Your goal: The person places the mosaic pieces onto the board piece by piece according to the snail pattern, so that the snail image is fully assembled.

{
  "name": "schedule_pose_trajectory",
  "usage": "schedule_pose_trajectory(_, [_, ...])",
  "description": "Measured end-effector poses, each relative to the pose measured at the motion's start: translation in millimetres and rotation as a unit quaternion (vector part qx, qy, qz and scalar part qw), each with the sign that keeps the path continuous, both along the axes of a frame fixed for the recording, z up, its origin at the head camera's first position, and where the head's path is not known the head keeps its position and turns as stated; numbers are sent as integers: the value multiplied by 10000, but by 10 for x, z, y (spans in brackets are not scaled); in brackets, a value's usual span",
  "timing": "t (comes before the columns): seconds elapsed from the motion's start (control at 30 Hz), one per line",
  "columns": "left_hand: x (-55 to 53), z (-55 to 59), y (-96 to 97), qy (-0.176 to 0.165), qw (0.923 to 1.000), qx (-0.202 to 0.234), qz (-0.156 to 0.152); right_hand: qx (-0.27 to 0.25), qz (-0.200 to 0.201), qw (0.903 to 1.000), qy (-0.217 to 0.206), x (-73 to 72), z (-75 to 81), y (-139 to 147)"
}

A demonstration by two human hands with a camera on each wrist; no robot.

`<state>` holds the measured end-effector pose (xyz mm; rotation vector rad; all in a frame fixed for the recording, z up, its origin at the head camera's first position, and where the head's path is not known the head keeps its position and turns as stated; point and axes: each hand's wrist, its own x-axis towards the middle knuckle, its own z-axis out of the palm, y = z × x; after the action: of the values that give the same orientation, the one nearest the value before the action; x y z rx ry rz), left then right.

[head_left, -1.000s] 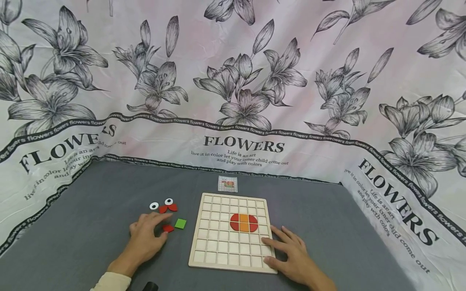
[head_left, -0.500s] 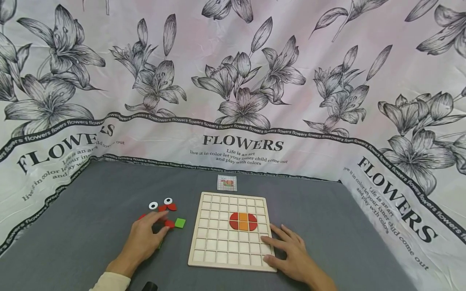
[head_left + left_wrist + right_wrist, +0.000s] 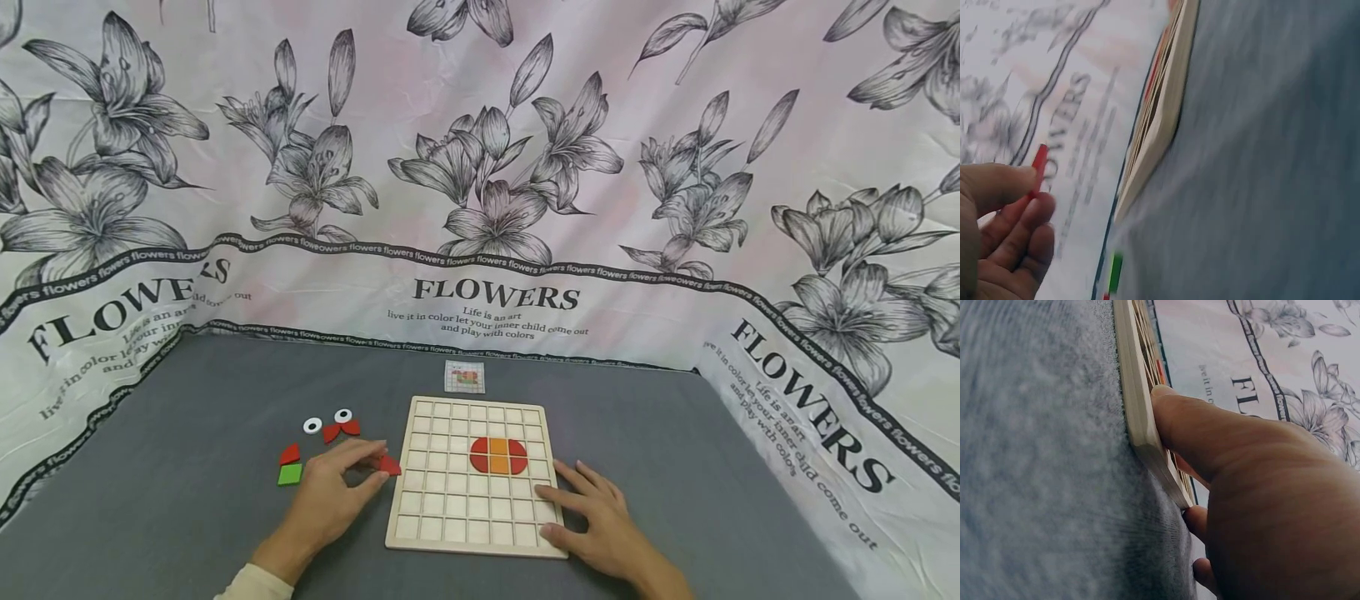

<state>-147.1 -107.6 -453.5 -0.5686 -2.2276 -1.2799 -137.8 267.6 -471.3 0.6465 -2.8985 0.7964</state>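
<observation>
In the head view my left hand (image 3: 326, 492) pinches a small red puzzle piece (image 3: 389, 465) between thumb and fingertips, at the left edge of the wooden grid board (image 3: 444, 483). The left wrist view has the same red piece (image 3: 1040, 169) edge-on, raised in the pinch. On the board, red rounded pieces (image 3: 517, 457) flank an orange middle (image 3: 498, 456), forming an oval. My right hand (image 3: 600, 525) rests on the board's right edge with fingers spread; in the right wrist view its thumb (image 3: 1191, 425) lies on the rim.
Left of the board lie two round eye pieces (image 3: 312, 426), two red pieces (image 3: 350, 427) below them, another red piece (image 3: 290, 454) and a green square (image 3: 290, 474). A small picture card (image 3: 465, 377) lies behind the board. A flower-printed cloth (image 3: 495, 292) surrounds the grey table.
My left hand has picked up a red piece and moved right to the board's edge, uncovering a red piece and a green square at left. My right hand stays in place.
</observation>
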Motion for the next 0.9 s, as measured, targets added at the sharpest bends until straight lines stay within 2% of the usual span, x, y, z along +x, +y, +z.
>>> schedule_pose_trajectory(0.23, [-5,33,258,-103,9979,430,-464,-28,30,10000,34,0,12,13])
schedule_pose_trajectory(0.37, [-19,51,401,-459,9947,676,-630,-2,30,10000,-1,6,16,10])
schedule_pose_trajectory(0.53, [-34,82,602,-952,9847,1100,-957,1,39,10000,-14,2,15,5])
schedule_pose_trajectory(0.9, [-83,13,1073,-977,9825,968,-1256,18,113,9999,100,5,16,-3])
